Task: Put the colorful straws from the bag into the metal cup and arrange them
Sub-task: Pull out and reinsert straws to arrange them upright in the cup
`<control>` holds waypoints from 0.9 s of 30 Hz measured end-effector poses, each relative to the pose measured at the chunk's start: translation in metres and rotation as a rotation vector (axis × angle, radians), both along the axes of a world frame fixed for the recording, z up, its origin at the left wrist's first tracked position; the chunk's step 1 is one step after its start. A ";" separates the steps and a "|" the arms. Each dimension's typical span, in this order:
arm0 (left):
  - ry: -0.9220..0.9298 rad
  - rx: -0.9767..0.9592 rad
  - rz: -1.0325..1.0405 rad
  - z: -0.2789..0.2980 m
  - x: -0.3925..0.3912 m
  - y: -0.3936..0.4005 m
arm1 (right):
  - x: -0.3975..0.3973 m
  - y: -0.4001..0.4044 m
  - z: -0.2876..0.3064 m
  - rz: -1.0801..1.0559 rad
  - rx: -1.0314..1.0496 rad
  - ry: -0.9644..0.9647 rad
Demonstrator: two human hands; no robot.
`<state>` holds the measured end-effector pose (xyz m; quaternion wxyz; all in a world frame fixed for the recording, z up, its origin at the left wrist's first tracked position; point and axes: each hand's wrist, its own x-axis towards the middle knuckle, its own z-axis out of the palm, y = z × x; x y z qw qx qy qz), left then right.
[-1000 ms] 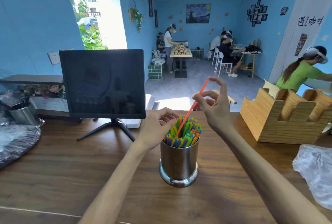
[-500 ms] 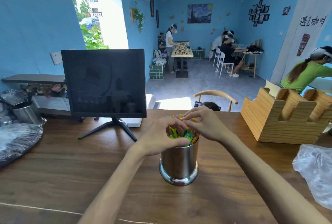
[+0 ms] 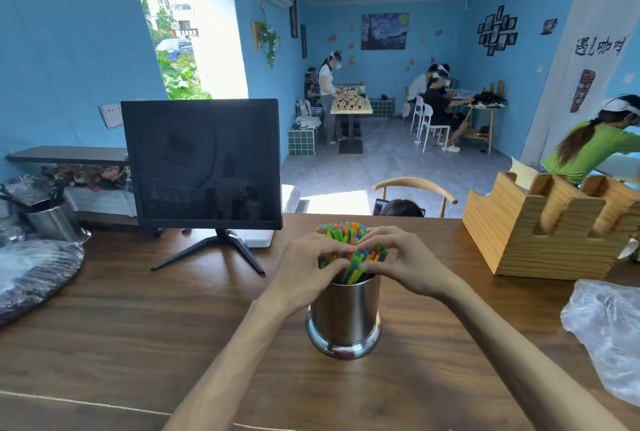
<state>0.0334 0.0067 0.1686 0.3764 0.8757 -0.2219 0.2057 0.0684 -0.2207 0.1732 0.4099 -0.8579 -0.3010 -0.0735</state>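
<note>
A shiny metal cup (image 3: 344,318) stands upright on the wooden counter (image 3: 138,326), packed with a bundle of colorful straws (image 3: 343,233) that stick out above its rim. My left hand (image 3: 304,275) curls round the left side of the bundle just above the rim. My right hand (image 3: 403,262) curls round the right side, its fingertips meeting those of the left across the straws. The straws' lower parts are hidden inside the cup. The clear plastic bag (image 3: 609,330) lies crumpled at the counter's right edge.
A dark monitor (image 3: 202,164) on a stand is at the back left. A wooden holder (image 3: 550,226) sits back right. Plastic-wrapped items (image 3: 31,268) and a metal bucket (image 3: 52,221) are at far left. People sit and stand in the room behind.
My right hand pushed the orange straw down into the cup, then both hands closed round the bundle. Since half a second ago they have gripped it more tightly.
</note>
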 end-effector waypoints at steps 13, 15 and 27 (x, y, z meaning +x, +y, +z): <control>0.474 -0.707 -0.131 -0.037 0.020 -0.005 | 0.005 0.023 -0.028 0.061 0.351 0.466; 0.447 -0.710 -0.105 -0.036 0.020 -0.008 | 0.005 0.026 -0.025 0.001 0.361 0.392; 0.402 -0.851 -0.011 -0.043 0.019 -0.021 | 0.003 0.034 -0.043 -0.083 0.623 0.350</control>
